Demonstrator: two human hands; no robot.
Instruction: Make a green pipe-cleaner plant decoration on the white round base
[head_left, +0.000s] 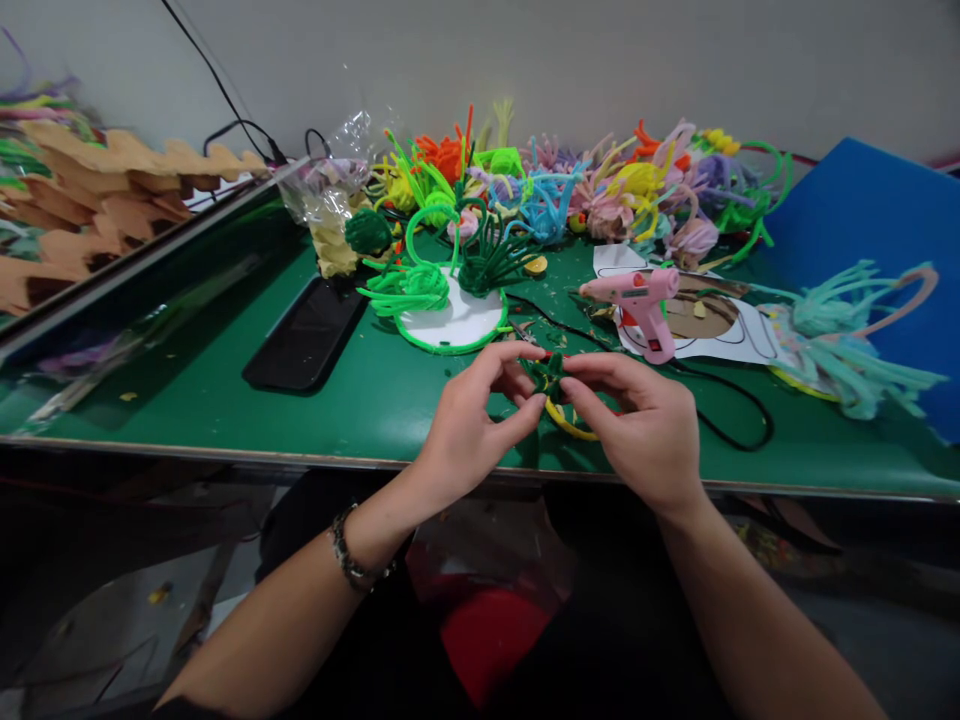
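Left hand (pixel 476 420), right hand (pixel 649 430) pinch green piece (pixel 552 374); plastic bag (pixel 304 195) behind.

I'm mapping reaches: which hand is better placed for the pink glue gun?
Likely the right hand: the pink glue gun lies beyond it, handle nearest. The left hand is farther; both pinch dark green pipe cleaner.
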